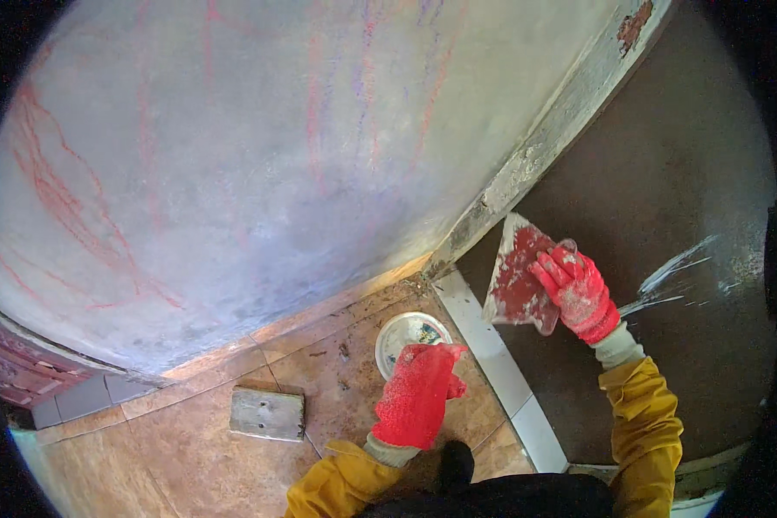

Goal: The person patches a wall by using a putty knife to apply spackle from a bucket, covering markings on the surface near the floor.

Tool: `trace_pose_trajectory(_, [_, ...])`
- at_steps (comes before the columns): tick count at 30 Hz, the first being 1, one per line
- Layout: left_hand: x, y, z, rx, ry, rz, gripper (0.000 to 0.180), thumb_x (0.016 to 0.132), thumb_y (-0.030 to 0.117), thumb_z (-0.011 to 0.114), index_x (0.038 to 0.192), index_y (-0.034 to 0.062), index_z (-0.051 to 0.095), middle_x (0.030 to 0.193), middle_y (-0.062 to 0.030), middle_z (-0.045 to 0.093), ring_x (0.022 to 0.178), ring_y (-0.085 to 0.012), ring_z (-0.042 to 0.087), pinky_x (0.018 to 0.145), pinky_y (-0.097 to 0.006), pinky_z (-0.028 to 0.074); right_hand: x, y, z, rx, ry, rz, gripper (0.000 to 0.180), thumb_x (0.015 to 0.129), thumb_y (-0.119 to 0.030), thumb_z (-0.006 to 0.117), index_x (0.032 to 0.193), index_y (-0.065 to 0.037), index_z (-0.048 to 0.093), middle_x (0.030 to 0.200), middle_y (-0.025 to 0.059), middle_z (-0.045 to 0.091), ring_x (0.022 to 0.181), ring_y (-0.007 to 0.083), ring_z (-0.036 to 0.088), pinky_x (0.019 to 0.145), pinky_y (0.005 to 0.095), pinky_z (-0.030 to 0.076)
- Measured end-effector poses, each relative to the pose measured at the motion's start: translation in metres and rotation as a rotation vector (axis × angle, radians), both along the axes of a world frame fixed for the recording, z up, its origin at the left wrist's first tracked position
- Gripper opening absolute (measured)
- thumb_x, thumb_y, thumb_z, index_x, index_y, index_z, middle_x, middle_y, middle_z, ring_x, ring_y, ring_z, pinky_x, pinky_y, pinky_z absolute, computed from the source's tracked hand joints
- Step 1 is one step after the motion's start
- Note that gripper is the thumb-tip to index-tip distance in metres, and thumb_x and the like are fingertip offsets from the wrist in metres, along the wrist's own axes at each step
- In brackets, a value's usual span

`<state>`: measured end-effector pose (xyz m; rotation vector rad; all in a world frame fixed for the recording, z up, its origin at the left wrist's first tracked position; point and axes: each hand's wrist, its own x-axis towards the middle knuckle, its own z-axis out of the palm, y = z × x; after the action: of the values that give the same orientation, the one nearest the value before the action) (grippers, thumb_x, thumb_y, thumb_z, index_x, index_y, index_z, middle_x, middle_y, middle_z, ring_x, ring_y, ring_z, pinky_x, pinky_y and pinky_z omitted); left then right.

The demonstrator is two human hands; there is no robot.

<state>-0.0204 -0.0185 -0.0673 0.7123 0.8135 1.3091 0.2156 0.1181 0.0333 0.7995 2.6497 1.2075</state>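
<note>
My right hand (578, 293), in a red glove, grips a flat red scraper-like plate (520, 276) smeared with white plaster. The plate's wide edge points left, close to the dark surface by the wall's corner. My left hand (416, 395), also in a dusty red glove, is curled over the near side of a round white tub (386, 332). Its fingertips are hidden, so what it holds does not show. White and dark residue lies inside the tub.
A worn block (268, 413) lies on the tan tiled floor (190, 449). A grey wall (233, 147) with red and purple streaks rises ahead. White tiles (496, 363) edge the dark surface (647, 181), which bears white streaks. Debris lies along the wall's foot.
</note>
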Motion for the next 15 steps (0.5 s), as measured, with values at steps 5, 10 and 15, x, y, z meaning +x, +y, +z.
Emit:
trace_pose_trajectory(5, [0.005, -0.001, 0.001, -0.017, -0.205, -0.016, 0.020, 0.092, 0.020, 0.038, 0.101, 0.0068, 0.050, 0.095, -0.0080, 0.050, 0.063, -0.0163, 0.058, 0.060, -0.029, 0.048, -0.029, -0.014, -0.005, -0.278, 0.701, 0.168, 0.042, 0.068, -0.014, 0.061, 0.110, -0.009, 0.055, 0.100, 0.0094, 0.058, 0.090, 0.0291, 0.056, 0.076, 0.0373, 0.046])
trace_pose_trajectory(10, [0.000, -0.003, 0.011, 0.031, 0.050, -0.005, 0.021, 0.091, 0.020, 0.040, 0.101, 0.0074, 0.053, 0.096, -0.0082, 0.049, 0.063, -0.0162, 0.058, 0.058, -0.028, 0.047, -0.045, 0.004, -0.046, -0.395, 1.251, -0.229, 0.027, 0.072, -0.016, 0.066, 0.098, -0.008, 0.061, 0.086, 0.0126, 0.062, 0.080, 0.0290, 0.059, 0.068, 0.0359, 0.047])
trace_pose_trajectory(15, [0.005, -0.005, 0.010, 0.054, 0.046, 0.007, 0.021, 0.090, 0.019, 0.041, 0.101, 0.0073, 0.055, 0.093, -0.0070, 0.050, 0.063, -0.0155, 0.057, 0.057, -0.028, 0.047, -0.053, 0.025, -0.063, -0.343, 1.436, -0.327, 0.021, 0.076, -0.017, 0.062, 0.093, -0.004, 0.061, 0.076, 0.0078, 0.063, 0.070, 0.0184, 0.061, 0.063, 0.0304, 0.047])
